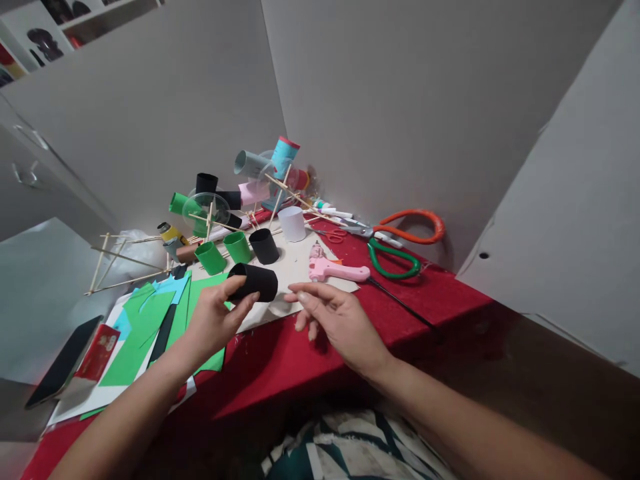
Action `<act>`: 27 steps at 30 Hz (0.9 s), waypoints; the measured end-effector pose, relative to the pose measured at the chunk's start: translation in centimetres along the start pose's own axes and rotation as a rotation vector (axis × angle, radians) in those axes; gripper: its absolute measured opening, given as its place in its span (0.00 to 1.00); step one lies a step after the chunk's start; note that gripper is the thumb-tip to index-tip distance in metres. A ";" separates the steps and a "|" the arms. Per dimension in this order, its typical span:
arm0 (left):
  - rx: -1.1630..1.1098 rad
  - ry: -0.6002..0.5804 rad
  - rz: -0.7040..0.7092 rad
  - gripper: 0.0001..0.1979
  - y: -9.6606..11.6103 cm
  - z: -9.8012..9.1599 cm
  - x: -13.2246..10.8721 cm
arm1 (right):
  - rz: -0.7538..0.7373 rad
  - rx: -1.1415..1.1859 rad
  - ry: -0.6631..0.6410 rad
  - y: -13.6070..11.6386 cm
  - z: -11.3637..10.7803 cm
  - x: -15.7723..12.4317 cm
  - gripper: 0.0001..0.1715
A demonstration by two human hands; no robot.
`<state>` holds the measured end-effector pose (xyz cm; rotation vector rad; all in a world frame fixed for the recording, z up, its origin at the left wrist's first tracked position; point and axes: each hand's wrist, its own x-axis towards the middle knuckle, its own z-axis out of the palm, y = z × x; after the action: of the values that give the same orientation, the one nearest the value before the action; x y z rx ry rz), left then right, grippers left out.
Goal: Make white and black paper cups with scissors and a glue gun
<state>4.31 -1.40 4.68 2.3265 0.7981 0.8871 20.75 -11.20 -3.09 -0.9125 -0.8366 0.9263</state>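
Note:
A black paper tube (pixel 260 283) lies sideways in my left hand (pixel 215 313), the fingers in its open end and the thumb along its lower side. Just right of the tube is my right hand (pixel 335 320), fingers loosely stretched toward it, apart from it and with nothing visible in them. Behind the held tube stand two green paper tubes (pixel 237 247), another black tube (pixel 264 247) and a white tube (pixel 292 224). A pink glue gun (pixel 340 270) rests beyond my right hand, its black cord trailing right.
Large scissors (pixel 400 250) with orange and green handles lie at the right. Green paper sheets (pixel 145 333), a phone (pixel 65 363) and a red box (pixel 99 352) are at the left. Wooden-stick frames (pixel 285 190) with wheels of coloured tubes stand behind. A red cloth (pixel 280 367) covers the table.

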 end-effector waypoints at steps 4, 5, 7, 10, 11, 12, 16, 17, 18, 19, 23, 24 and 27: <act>0.167 -0.143 0.036 0.03 -2.3 0.8 1.8 | -0.062 -0.075 0.026 -0.2 -0.5 -0.4 0.20; 0.203 -0.143 0.052 0.04 -2.9 0.9 2.0 | -0.062 -0.094 0.023 -0.2 -0.7 -0.5 0.20; 0.245 -0.091 0.099 0.09 -3.7 0.9 2.2 | -0.059 -0.122 0.025 -0.3 -1.2 -0.6 0.20; 0.268 0.017 0.195 0.14 -4.2 0.1 1.7 | -0.057 -0.140 0.045 -0.3 -1.9 -0.6 0.19; 0.281 0.049 0.231 0.14 -4.2 -0.3 1.5 | -0.059 -0.141 0.051 -0.3 -2.2 -0.6 0.19; 0.294 0.083 0.266 0.13 -4.1 -0.8 1.2 | -0.060 -0.140 0.057 -0.4 -2.4 -0.5 0.19; 0.262 0.192 0.312 0.22 -4.0 -1.9 0.4 | -0.111 -0.151 0.108 -0.7 -3.0 -0.2 0.16; 0.214 0.180 0.285 0.27 -4.2 -1.8 0.4 | -0.133 -0.160 0.131 -0.7 -3.0 -0.1 0.16; 0.150 0.146 0.243 0.33 -4.5 -1.6 0.4 | -0.154 -0.169 0.157 -0.8 -3.1 -0.1 0.15; 0.074 0.097 0.189 0.39 -4.9 -1.3 0.4 | -0.174 -0.179 0.180 -0.8 -3.1 0.0 0.14; -0.211 -0.109 -0.041 0.56 -6.4 0.9 0.8 | -0.211 -0.209 0.200 -0.6 -3.2 0.0 0.12; -0.261 -0.142 -0.081 0.59 -6.7 1.5 1.0 | -0.215 -0.223 0.191 -0.6 -3.2 0.0 0.11; -0.347 -0.201 -0.161 0.63 -6.8 2.8 1.6 | -0.232 -0.280 0.171 -0.4 -3.3 -0.1 0.10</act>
<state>5.02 3.73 -0.86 1.9796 0.6749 0.6511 23.79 -12.30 -3.99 -1.0938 -0.9159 0.5296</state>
